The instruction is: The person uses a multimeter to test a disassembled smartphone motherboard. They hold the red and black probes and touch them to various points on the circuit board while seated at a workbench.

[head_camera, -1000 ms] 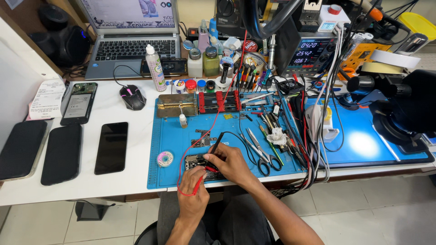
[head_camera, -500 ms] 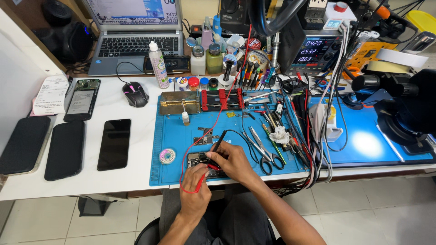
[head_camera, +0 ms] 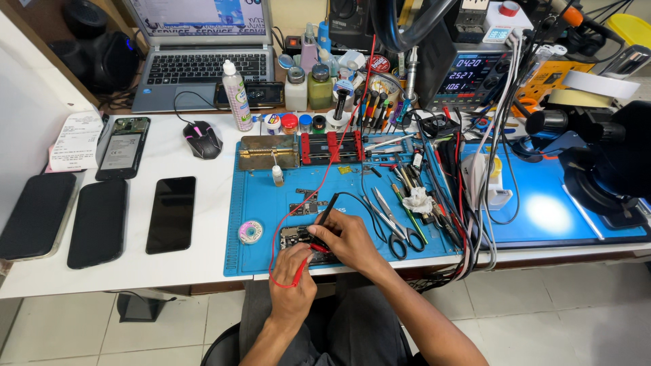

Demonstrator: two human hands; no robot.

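A small circuit board (head_camera: pixel 296 236) lies at the near edge of the blue work mat (head_camera: pixel 261 203). My left hand (head_camera: pixel 293 279) grips a red test probe (head_camera: pixel 300 270) whose tip rests near the board. My right hand (head_camera: pixel 342 238) holds a black test probe (head_camera: pixel 327 209) angled down onto the board. The red lead (head_camera: pixel 332 163) and a black lead run back over the mat toward the instruments at the rear.
Tweezers and scissors (head_camera: pixel 390 224) lie right of my hands. A solder wick reel (head_camera: pixel 250 231) sits left of the board. Three dark phones (head_camera: pixel 102 217) lie on the white table at left. A laptop (head_camera: pixel 196 54), mouse (head_camera: pixel 202 139), bottles, a power supply (head_camera: pixel 468 71) and a microscope (head_camera: pixel 603 163) crowd the back.
Both hands stay on the probes at the board with only slight shifts. The view has tilted a little.
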